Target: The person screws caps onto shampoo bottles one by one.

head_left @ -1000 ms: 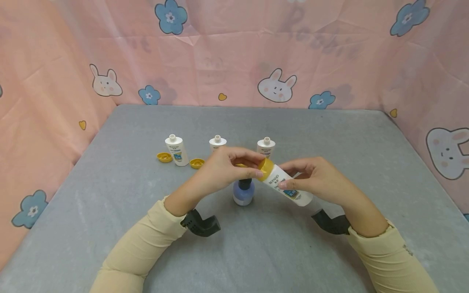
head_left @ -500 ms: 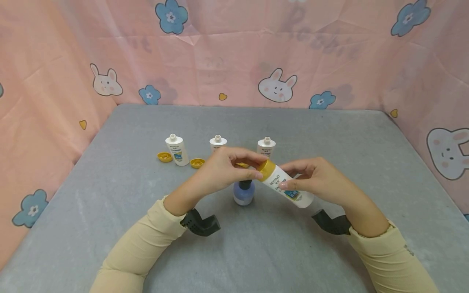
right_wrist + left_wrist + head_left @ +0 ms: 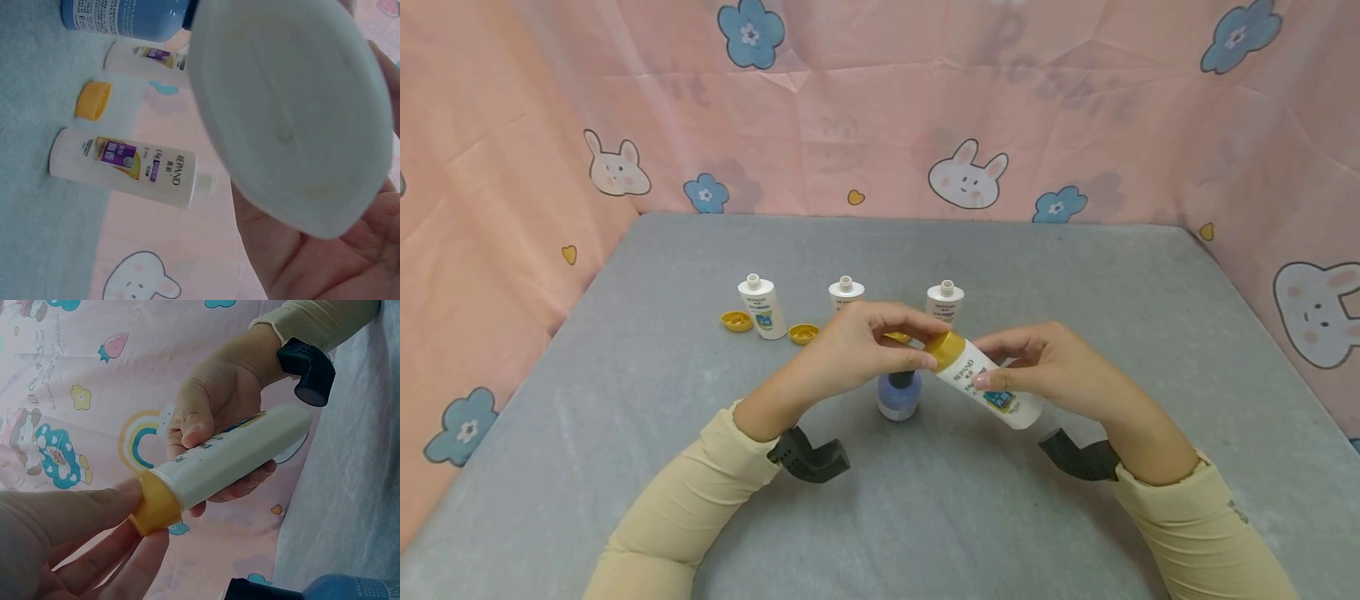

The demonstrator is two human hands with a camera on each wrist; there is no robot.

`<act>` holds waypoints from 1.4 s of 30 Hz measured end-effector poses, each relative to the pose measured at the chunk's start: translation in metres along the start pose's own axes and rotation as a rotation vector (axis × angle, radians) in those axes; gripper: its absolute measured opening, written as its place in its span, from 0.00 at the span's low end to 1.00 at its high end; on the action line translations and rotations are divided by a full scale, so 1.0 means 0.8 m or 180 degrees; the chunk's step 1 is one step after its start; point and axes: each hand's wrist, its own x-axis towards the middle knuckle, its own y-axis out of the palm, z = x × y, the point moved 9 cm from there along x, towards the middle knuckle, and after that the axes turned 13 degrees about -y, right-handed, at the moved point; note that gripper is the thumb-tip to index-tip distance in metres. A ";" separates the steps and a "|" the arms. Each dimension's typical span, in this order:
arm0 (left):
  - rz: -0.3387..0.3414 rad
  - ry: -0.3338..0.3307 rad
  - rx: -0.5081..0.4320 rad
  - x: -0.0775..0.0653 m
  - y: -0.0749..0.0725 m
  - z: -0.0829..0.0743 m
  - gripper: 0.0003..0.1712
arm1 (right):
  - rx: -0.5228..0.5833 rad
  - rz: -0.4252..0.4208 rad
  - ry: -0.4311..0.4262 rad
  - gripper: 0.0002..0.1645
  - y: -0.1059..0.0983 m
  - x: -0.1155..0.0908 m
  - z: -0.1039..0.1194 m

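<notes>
Between both hands a white bottle (image 3: 981,382) is held tilted above the table, its base down to the right. My left hand (image 3: 880,342) pinches its yellow cap (image 3: 947,350) between thumb and fingers. Around the bottle's body, the thumb and fingers of my right hand (image 3: 1048,371) grip it. In the left wrist view the cap (image 3: 156,503) sits on the bottle's end. The bottle's broad base (image 3: 290,119) fills much of the right wrist view. Just below the left fingers stands a blue bottle (image 3: 898,398) with a black top.
Behind the hands stand uncapped white bottles: a left one (image 3: 762,308), a middle one (image 3: 846,292), partly hidden, and a right one (image 3: 945,302). Yellow caps lie beside them: one cap (image 3: 737,322) at far left, another cap (image 3: 803,334) nearer the middle. A pink curtain (image 3: 850,108) surrounds the table.
The held bottle has tilted slightly and its capped end has shifted a little lower. Both hands keep their hold, almost in place.
</notes>
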 end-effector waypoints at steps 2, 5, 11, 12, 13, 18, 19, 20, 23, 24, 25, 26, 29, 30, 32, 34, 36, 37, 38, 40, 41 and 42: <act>0.0015 0.0043 0.0003 0.000 0.000 -0.001 0.20 | 0.0011 0.0007 -0.0009 0.21 0.000 0.000 0.001; 0.0035 0.0088 -0.0012 -0.001 0.001 -0.003 0.20 | 0.0028 0.0021 -0.0016 0.21 0.000 0.000 0.001; 0.0066 0.0169 -0.0019 -0.003 0.002 -0.006 0.20 | 0.0056 0.0069 0.0005 0.21 0.001 0.000 0.000; 0.0070 0.0181 -0.0017 -0.003 0.002 -0.006 0.20 | 0.0057 0.0076 0.0007 0.21 0.001 0.000 -0.001; 0.0072 0.0193 -0.0017 -0.003 0.002 -0.007 0.20 | 0.0064 0.0084 0.0013 0.21 0.001 0.000 0.000; 0.0100 0.0206 -0.0021 -0.004 0.002 -0.008 0.21 | 0.0093 0.0119 0.0044 0.22 0.002 0.000 -0.001; 0.0106 0.0224 -0.0034 -0.004 0.002 -0.009 0.23 | 0.0104 0.0121 0.0050 0.22 0.002 0.000 -0.001; 0.0108 0.0243 -0.0051 -0.005 0.001 -0.011 0.25 | 0.0112 0.0119 0.0052 0.22 0.002 -0.001 -0.001; 0.0071 0.0252 -0.0108 -0.005 -0.004 -0.013 0.29 | 0.0160 0.0107 0.0061 0.23 0.002 -0.001 -0.002; 0.0045 0.0238 -0.0118 -0.006 -0.006 -0.014 0.30 | 0.0172 0.0105 0.0058 0.23 0.002 -0.001 -0.002; 0.0010 0.0199 -0.0111 -0.006 -0.008 -0.013 0.29 | 0.0186 0.0103 0.0059 0.23 0.002 -0.002 -0.002; -0.0014 0.0149 -0.0102 -0.006 -0.010 -0.012 0.28 | 0.0190 0.0097 0.0056 0.23 0.002 -0.002 -0.001; -0.0051 -0.0013 -0.0036 -0.004 -0.011 -0.006 0.24 | 0.0192 0.0088 0.0046 0.23 0.001 -0.002 -0.001; -0.0046 -0.0060 -0.0025 -0.004 -0.010 -0.004 0.23 | 0.0193 0.0086 0.0040 0.22 0.001 -0.002 -0.001; -0.0039 -0.0114 -0.0007 -0.002 -0.008 -0.001 0.21 | 0.0196 0.0080 0.0040 0.22 0.001 -0.002 -0.001; -0.0036 -0.0149 0.0003 -0.001 -0.007 0.001 0.20 | 0.0202 0.0081 0.0035 0.22 0.001 -0.002 -0.001; -0.0028 -0.0145 0.0003 -0.001 -0.006 0.003 0.19 | 0.0200 0.0082 0.0034 0.22 0.002 -0.002 -0.001; -0.0025 -0.0136 0.0013 0.000 -0.005 0.003 0.18 | 0.0204 0.0087 0.0033 0.22 0.002 -0.001 0.000; -0.0016 -0.0123 0.0019 0.000 -0.005 0.003 0.18 | 0.0211 0.0092 0.0031 0.22 0.002 -0.001 0.000; -0.0010 -0.0095 0.0047 0.000 -0.004 0.003 0.18 | 0.0222 0.0101 0.0045 0.22 0.003 -0.001 0.001; -0.0009 -0.0081 0.0056 0.000 -0.003 0.003 0.18 | 0.0227 0.0108 0.0047 0.22 0.003 -0.001 0.002; -0.0007 -0.0072 0.0068 0.000 -0.003 0.002 0.18 | 0.0231 0.0121 0.0047 0.22 0.003 -0.001 0.002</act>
